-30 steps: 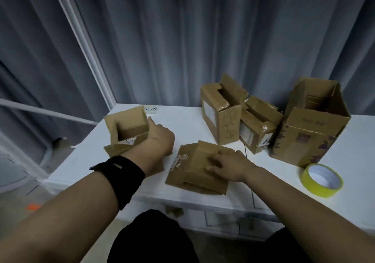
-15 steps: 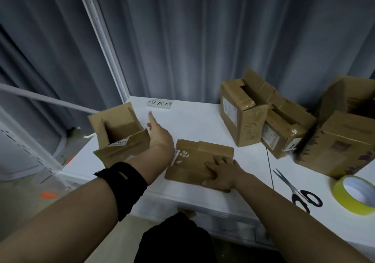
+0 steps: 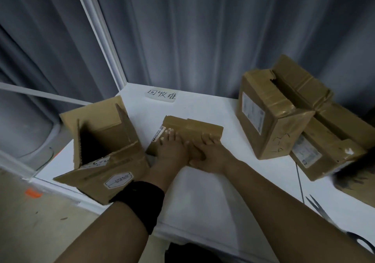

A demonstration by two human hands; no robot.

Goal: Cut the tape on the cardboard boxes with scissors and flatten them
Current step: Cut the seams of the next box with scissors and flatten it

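A flattened cardboard box (image 3: 194, 127) lies on the white table (image 3: 203, 191) in front of me. My left hand (image 3: 172, 149) and my right hand (image 3: 211, 151) both rest flat on it, side by side, fingers straight and pressing down. An open cardboard box (image 3: 101, 141) lies tipped on its side at the table's left edge, touching my left wrist. Two taped boxes stand at the right: one upright (image 3: 272, 116), one behind it (image 3: 332, 141). Scissors (image 3: 324, 214) lie on the table near my right forearm, partly cut off by the frame.
A white label with handwriting (image 3: 161, 95) is stuck at the table's back edge. Grey curtains hang behind the table. A dark printed box corner (image 3: 361, 177) shows at the far right. The table's left edge drops to the floor.
My left hand left the open box and moved onto the flattened box beside my right hand. The flattened box has been pushed farther back on the table. My view moved closer and leftward.
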